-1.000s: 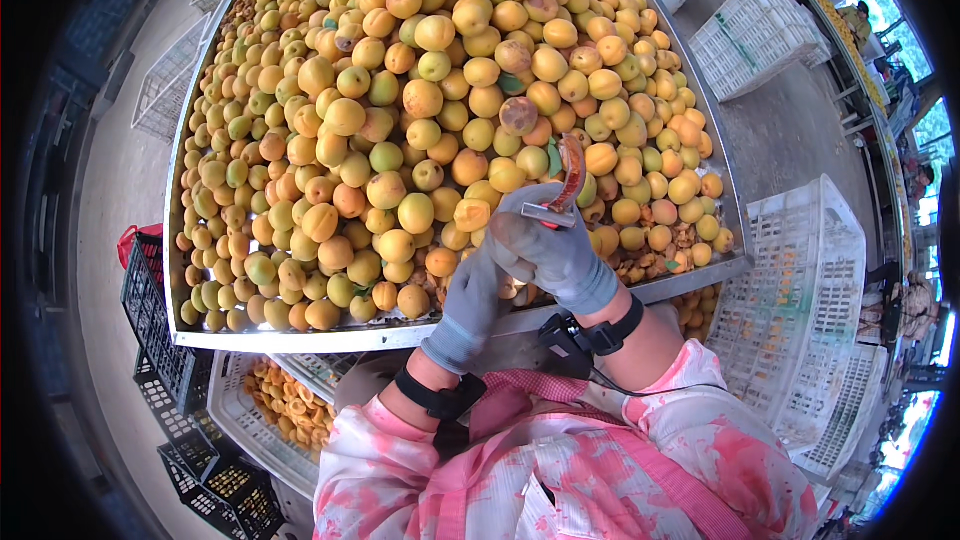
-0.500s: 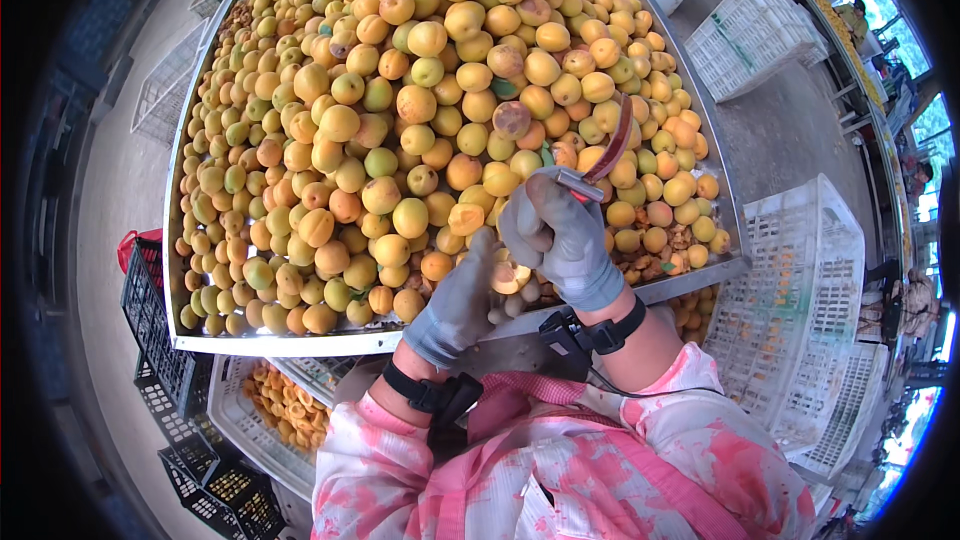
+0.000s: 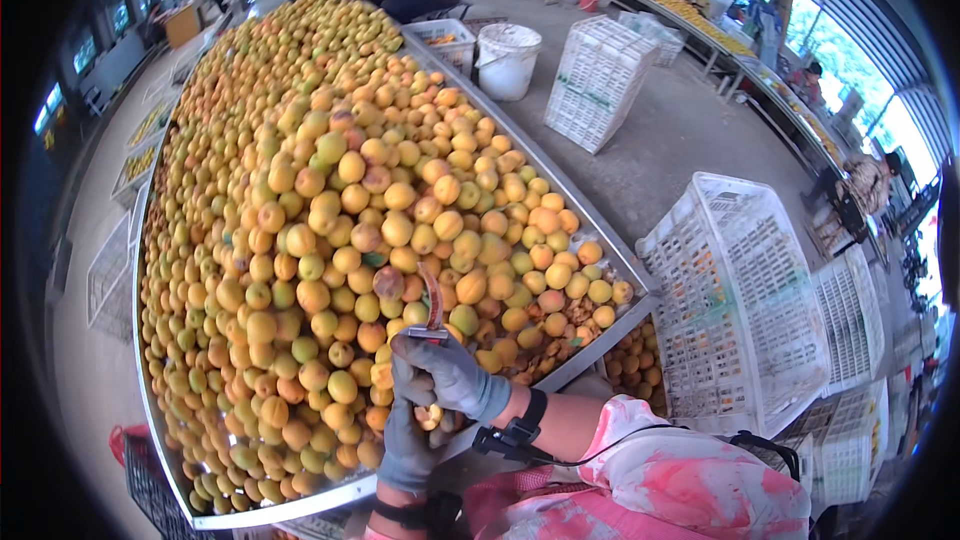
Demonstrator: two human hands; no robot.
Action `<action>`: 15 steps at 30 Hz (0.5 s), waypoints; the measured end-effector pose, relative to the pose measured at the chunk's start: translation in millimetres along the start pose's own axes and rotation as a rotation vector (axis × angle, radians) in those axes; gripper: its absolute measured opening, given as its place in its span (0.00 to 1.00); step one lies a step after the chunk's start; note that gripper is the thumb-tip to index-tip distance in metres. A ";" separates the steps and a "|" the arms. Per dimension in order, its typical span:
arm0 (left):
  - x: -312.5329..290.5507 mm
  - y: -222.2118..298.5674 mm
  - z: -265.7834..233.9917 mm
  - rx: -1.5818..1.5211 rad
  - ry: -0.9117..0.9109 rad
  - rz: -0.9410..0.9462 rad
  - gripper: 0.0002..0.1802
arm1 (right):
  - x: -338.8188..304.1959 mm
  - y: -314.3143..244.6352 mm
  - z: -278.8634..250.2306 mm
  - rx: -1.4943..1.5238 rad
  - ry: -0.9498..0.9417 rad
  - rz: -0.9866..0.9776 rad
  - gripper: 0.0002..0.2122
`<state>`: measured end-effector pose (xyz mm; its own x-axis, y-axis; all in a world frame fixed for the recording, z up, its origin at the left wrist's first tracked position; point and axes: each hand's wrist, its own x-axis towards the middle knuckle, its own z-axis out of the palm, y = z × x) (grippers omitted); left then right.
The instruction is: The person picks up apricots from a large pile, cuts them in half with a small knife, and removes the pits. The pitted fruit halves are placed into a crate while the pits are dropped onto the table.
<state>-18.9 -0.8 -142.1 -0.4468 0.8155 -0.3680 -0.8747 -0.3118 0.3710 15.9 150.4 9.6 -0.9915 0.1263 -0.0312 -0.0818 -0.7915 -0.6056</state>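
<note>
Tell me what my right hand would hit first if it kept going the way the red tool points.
Most likely the blotchy apricot just past the tool's tip. The right hand holds the curved red tool pointing up across the fruit pile; depth is hard to judge, so a neighbouring apricot could come first.

Long metal sorting table [image 3: 600, 240] heaped with yellow-orange apricots [image 3: 330, 240], raised rim around them.

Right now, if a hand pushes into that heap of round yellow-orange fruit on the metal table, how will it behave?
The round yellow-orange fruit would probably roll, being heaped high and loose. Pieces near the metal table's rim might spill over. Some look blotched, so likely soft and easily bruised.
</note>
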 end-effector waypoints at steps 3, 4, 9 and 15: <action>10.3 -3.7 -3.7 -0.014 -0.010 -0.063 0.37 | -0.9 -4.4 -6.2 -0.038 0.005 -0.032 0.16; 5.3 -1.3 12.1 0.066 0.032 -0.037 0.38 | -0.8 -5.6 -7.2 -0.055 0.004 0.000 0.19; -15.0 8.0 79.2 1.324 -0.023 0.470 0.31 | 7.6 -4.4 -20.8 0.197 -0.147 -0.085 0.19; -11.3 7.3 82.9 0.019 0.030 -0.062 0.15 | 11.2 -5.5 -9.9 0.109 0.155 -0.040 0.19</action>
<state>-4.6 28.2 -64.6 -0.3971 0.8181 -0.4161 -0.8975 -0.2512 0.3626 6.2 162.2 4.7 -0.9605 0.2427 -0.1362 -0.1394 -0.8430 -0.5195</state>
